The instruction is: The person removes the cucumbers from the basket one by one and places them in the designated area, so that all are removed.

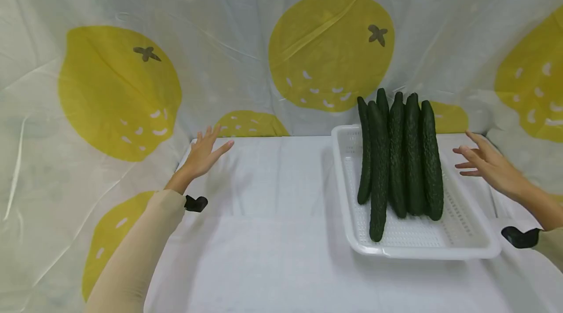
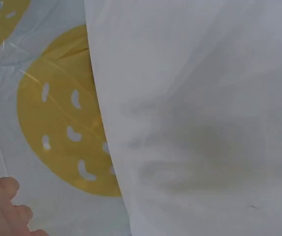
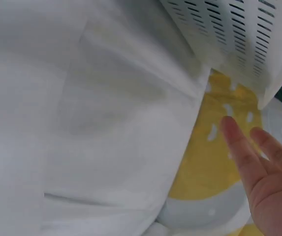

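Head view: both hands held nothing; the left hand [image 1: 203,154], left of centre, had its grip spread above the table [image 1: 281,264]; the right hand [image 1: 494,166], at the right edge, had its grip open, fingers loosely extended, just beside the white basket [image 1: 422,253]; I could not confirm contact. The cucumbers [image 1: 398,166], six by my count, lay in the basket right of centre, bunched lengthwise, upper ends reaching past its far rim in the frame.

Risks, as I judged them: a knock from the right fingers could have shifted the basket; a one-sided lift, with the left hand well apart, could have tilted it; the overhanging ends could then have rolled or slid the cucumbers out.
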{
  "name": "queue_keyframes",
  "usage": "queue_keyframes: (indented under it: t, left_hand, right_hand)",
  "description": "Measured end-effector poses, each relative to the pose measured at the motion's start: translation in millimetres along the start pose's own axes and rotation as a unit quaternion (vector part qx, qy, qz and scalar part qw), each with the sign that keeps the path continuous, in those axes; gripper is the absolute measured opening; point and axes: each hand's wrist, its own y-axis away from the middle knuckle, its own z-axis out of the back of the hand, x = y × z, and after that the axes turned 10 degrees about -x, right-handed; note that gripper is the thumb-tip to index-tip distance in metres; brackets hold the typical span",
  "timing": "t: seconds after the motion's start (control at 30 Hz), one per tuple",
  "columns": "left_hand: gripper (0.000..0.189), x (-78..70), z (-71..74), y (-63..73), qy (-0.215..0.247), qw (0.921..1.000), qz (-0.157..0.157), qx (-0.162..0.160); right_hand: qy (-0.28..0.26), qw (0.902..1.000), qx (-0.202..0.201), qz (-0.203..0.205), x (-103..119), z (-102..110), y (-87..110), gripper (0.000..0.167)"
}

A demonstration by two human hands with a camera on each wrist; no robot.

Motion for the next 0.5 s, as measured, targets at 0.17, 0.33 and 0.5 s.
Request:
queue_keyframes:
  t: [0.17, 0.33, 0.5]
  left_hand:
    - [0.091, -16.1, -2.8, -2.5, 0.056, 0.9984, -0.005, 0.004]
    - [0.090, -31.7, -5.6, -5.0, 0.114, 0.9931, -0.011, 0.025]
    - [0.082, -44.6, -7.3, -5.1, 0.145, 0.9882, -0.014, 0.049]
  right_hand:
    - [-0.002, 0.9997, -0.010, -0.020, 1.7, -8.0, 6.0, 0.062]
    - [0.010, 0.9994, -0.021, -0.025, 4.0, -15.8, 12.1, 0.058]
    - [-0.003, 0.9991, -0.030, -0.028, 3.1, -20.1, 15.9, 0.055]
